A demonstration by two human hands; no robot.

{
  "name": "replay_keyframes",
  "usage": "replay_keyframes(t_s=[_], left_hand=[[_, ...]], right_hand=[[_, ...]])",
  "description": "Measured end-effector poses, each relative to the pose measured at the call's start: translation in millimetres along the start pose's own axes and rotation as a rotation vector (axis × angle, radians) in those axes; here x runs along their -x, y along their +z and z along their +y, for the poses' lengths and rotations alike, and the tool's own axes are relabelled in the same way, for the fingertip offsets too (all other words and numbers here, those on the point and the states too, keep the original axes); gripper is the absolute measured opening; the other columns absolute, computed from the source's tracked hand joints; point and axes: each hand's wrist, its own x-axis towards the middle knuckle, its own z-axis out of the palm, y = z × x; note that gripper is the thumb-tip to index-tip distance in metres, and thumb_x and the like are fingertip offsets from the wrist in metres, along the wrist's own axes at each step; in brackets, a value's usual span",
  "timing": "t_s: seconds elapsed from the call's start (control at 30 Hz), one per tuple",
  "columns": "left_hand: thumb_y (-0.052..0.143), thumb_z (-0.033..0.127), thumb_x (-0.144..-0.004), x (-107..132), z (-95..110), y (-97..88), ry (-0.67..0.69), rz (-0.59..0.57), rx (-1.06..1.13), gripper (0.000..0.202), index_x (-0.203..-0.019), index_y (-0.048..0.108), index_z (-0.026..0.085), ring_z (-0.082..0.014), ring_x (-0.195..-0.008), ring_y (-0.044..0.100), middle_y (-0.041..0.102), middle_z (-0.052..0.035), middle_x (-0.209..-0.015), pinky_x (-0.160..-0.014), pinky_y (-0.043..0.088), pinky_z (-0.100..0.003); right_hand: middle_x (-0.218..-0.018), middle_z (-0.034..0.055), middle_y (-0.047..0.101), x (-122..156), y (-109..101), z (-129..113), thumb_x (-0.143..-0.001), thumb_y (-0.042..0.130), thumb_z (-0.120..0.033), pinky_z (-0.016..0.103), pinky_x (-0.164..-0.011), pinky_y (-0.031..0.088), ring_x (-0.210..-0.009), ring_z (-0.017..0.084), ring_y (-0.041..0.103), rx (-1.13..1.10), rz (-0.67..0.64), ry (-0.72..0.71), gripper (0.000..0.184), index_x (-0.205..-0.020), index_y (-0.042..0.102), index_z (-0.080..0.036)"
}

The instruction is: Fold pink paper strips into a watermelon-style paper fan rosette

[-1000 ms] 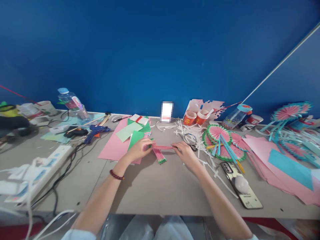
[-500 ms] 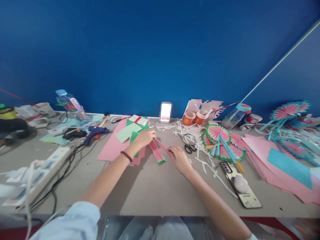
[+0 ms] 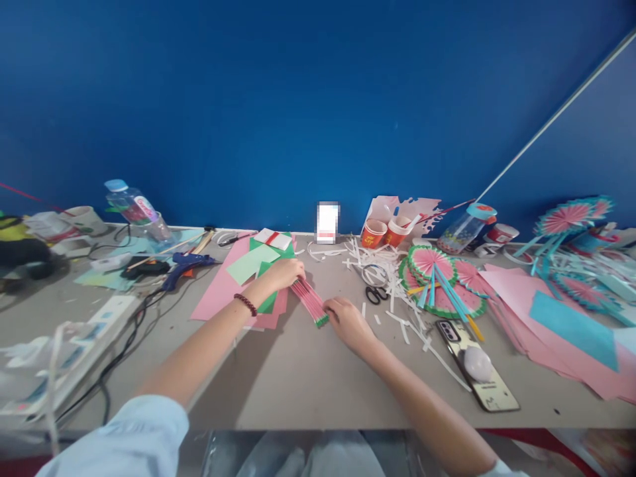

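A pleated strip of pink paper [image 3: 309, 301] with a green end lies slanted over the desk in front of me. My left hand [image 3: 289, 273] is closed on its far end, the fingers pinching the folds. Close to the green end, my right hand [image 3: 345, 318] has its fingers curled together at the paper's right edge, and the fingertips are partly hidden. Left of the pleats, under my left hand and wrist, lie pink sheets [image 3: 211, 298], a light green piece [image 3: 252, 264] and dark green paper [image 3: 268, 303].
Black-handled scissors [image 3: 376, 295] and white paper scraps [image 3: 392, 285] lie to the right, near watermelon-patterned paper fans [image 3: 432, 266] and a phone [image 3: 479, 368]. A blue glue gun [image 3: 186, 265] and a power strip [image 3: 99, 331] are at left. Red paper cups [image 3: 373, 233] stand at the back.
My right hand has moved a little left and down, bringing the raised pink fold in against the other pleats. My left hand stays at the far end.
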Motion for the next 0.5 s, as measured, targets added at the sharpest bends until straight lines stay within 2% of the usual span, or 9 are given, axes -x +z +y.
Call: replay_keyframes(t_s=[0.1, 0.2, 0.27, 0.33, 0.5], left_hand=[[0.039, -0.002, -0.070, 3, -2, 3.4, 0.010, 0.014, -0.023, 0.039, -0.072, 0.071, 0.020, -0.0163, -0.069, 0.056, 0.063, -0.0058, -0.076, -0.061, 0.039, -0.026], [0.039, -0.002, -0.071, 6, -4, 6.6, 0.015, 0.021, -0.024, 0.038, -0.073, 0.072, 0.019, -0.0172, -0.072, 0.057, 0.063, -0.0067, -0.078, -0.063, 0.040, -0.027], [0.039, -0.001, -0.071, 7, -5, 7.3, 0.011, 0.023, -0.012, 0.038, -0.072, 0.071, 0.019, -0.0169, -0.070, 0.057, 0.063, -0.0065, -0.078, -0.062, 0.040, -0.027], [0.039, 0.000, -0.071, 7, -5, 6.6, -0.001, 0.020, 0.010, 0.036, -0.070, 0.069, 0.019, -0.0156, -0.066, 0.055, 0.063, -0.0057, -0.077, -0.059, 0.038, -0.026], [0.039, 0.004, -0.074, 9, -1, 1.5, -0.032, 0.011, 0.059, 0.032, -0.067, 0.068, 0.018, -0.0136, -0.060, 0.052, 0.062, -0.0050, -0.075, -0.053, 0.035, -0.025]], right_hand=[[-0.089, 0.0055, 0.062, 2, -1, -4, -0.083, 0.045, -0.004, 0.026, -0.077, 0.041, -0.087, 0.017, 0.057, 0.010, 0.015, -0.021, 0.021, -0.088, 0.060, -0.017], [-0.084, 0.0061, 0.062, 4, -1, -11, -0.086, 0.053, -0.022, 0.028, -0.076, 0.042, -0.084, 0.019, 0.057, 0.068, 0.033, -0.016, 0.009, -0.082, 0.060, -0.017], [-0.082, 0.0068, 0.061, 4, 1, -17, -0.083, 0.060, -0.039, 0.030, -0.076, 0.042, -0.083, 0.021, 0.056, 0.121, 0.047, 0.011, 0.022, -0.081, 0.060, -0.017], [-0.082, 0.0077, 0.061, 4, 4, -22, -0.077, 0.064, -0.047, 0.032, -0.077, 0.043, -0.084, 0.023, 0.056, 0.173, 0.053, 0.039, 0.031, -0.084, 0.060, -0.017], [-0.088, 0.0084, 0.062, 2, 12, -22, -0.077, 0.066, -0.031, 0.032, -0.078, 0.043, -0.087, 0.023, 0.056, 0.270, 0.029, 0.063, 0.019, -0.087, 0.060, -0.017]])
